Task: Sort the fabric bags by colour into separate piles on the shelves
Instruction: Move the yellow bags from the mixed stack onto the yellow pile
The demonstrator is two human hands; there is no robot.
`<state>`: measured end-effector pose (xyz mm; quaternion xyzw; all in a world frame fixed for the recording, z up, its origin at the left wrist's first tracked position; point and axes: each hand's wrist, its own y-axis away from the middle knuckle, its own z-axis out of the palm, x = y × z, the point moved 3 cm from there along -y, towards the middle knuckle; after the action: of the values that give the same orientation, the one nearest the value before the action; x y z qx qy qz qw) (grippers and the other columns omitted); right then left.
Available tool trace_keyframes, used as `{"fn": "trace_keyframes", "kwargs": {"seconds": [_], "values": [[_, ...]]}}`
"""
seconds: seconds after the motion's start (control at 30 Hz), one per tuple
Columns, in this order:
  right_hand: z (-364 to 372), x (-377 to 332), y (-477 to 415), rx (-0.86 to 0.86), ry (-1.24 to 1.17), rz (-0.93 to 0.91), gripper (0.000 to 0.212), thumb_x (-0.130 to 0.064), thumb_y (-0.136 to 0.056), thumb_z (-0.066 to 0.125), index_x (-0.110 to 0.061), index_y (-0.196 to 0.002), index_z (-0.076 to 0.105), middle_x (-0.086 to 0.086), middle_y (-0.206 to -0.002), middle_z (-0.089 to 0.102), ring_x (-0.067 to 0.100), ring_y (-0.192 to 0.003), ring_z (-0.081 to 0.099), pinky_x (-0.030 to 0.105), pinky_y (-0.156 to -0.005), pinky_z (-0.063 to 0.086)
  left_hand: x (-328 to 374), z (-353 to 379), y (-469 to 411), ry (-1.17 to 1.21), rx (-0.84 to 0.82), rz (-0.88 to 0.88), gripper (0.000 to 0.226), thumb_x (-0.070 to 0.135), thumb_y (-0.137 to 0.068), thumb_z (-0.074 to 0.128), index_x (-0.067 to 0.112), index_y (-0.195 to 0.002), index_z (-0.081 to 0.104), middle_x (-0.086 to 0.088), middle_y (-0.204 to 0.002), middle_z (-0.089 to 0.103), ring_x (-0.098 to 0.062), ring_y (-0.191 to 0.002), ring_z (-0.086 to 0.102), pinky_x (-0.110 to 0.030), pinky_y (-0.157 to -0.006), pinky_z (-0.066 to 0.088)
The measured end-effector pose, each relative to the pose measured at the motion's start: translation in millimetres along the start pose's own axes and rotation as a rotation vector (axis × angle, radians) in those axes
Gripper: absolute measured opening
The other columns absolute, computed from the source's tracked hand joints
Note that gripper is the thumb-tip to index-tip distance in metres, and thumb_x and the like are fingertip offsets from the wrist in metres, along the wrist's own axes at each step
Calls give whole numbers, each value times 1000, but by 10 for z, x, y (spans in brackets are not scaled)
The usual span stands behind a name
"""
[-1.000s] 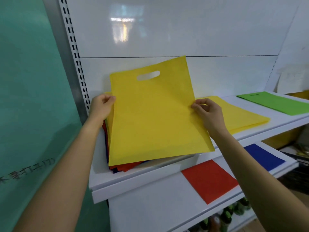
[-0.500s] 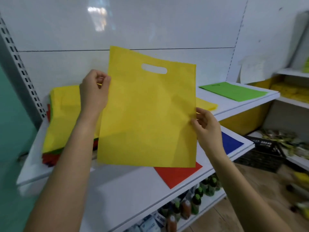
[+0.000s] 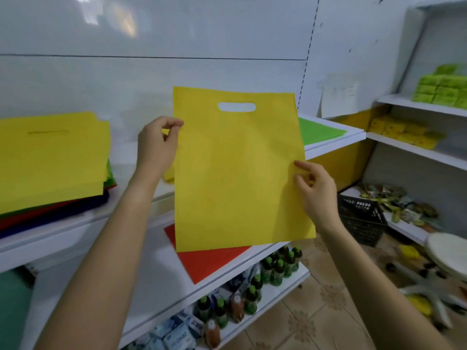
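Note:
I hold a yellow fabric bag upright in the air in front of the shelves, its cut-out handle at the top. My left hand pinches its left edge near the top. My right hand pinches its right edge lower down. On the upper shelf at the left lies the mixed stack, yellow on top with green, red and dark blue edges below. A green bag lies on that shelf to the right. A red bag lies on the lower shelf, partly hidden behind the held bag.
Bottles and packets stand on the bottom shelf. A black crate sits on the floor at the right, beside side shelves with green and yellow packs. A white stool stands at far right.
The yellow bag came off the mixed stack and moved right with both hands, now hanging upright. My view swung right, so the stack sits further left.

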<state>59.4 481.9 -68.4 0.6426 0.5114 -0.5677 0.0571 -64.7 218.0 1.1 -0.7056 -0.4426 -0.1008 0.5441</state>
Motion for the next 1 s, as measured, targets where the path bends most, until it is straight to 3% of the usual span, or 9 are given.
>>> {"fn": "trace_keyframes", "kwargs": {"seconds": [0.1, 0.23, 0.43, 0.63, 0.77, 1.0], "values": [[141, 41, -316, -104, 69, -12, 45, -2, -89, 51, -9, -133, 46, 5, -138, 45, 17, -127, 40, 19, -98, 28, -1, 109, -168, -46, -65, -44, 29, 5, -90, 49, 9, -117, 60, -21, -110, 62, -2, -49, 50, -13, -51, 39], [449, 55, -769, -160, 114, -43, 49, 2, -87, 50, -7, -135, 44, 9, -142, 41, 20, -130, 37, 19, -98, 26, -134, 190, -450, -122, -152, -131, 46, 4, -87, 51, 12, -132, 48, -20, -125, 55, -34, -92, 59, -31, -81, 44], [958, 150, -1409, -171, 128, -109, 37, 0, -88, 52, -5, -124, 55, 13, -129, 51, 26, -114, 50, 14, -84, 30, -667, 362, -854, -233, -105, -222, 46, 1, -87, 50, 7, -132, 48, -13, -136, 47, -32, -104, 57, -30, -87, 41], [1492, 185, -1828, -329, 153, -189, 40, 3, -87, 51, 0, -126, 53, 15, -131, 52, 30, -114, 51, 22, -93, 33, -1174, 504, -1073, -327, -46, -333, 39, -2, -88, 48, 0, -127, 52, -18, -134, 50, -31, -118, 50, -31, -97, 36], [1771, 352, -1933, -435, 180, -174, 39, 5, -85, 52, 1, -124, 55, 16, -128, 54, 30, -114, 52, 20, -93, 31, -1449, 595, -1025, -355, -34, -429, 37, -2, -89, 48, -1, -125, 53, -18, -131, 53, -31, -119, 50, -33, -99, 38], [1976, 600, -1979, -513, 210, -176, 33, -1, -84, 56, 1, -117, 61, 19, -128, 53, 31, -118, 50, 23, -98, 28, -1645, 701, -897, -505, -158, -505, 33, 4, -92, 48, -2, -123, 55, -21, -129, 53, -33, -119, 49, -33, -99, 37]]}}
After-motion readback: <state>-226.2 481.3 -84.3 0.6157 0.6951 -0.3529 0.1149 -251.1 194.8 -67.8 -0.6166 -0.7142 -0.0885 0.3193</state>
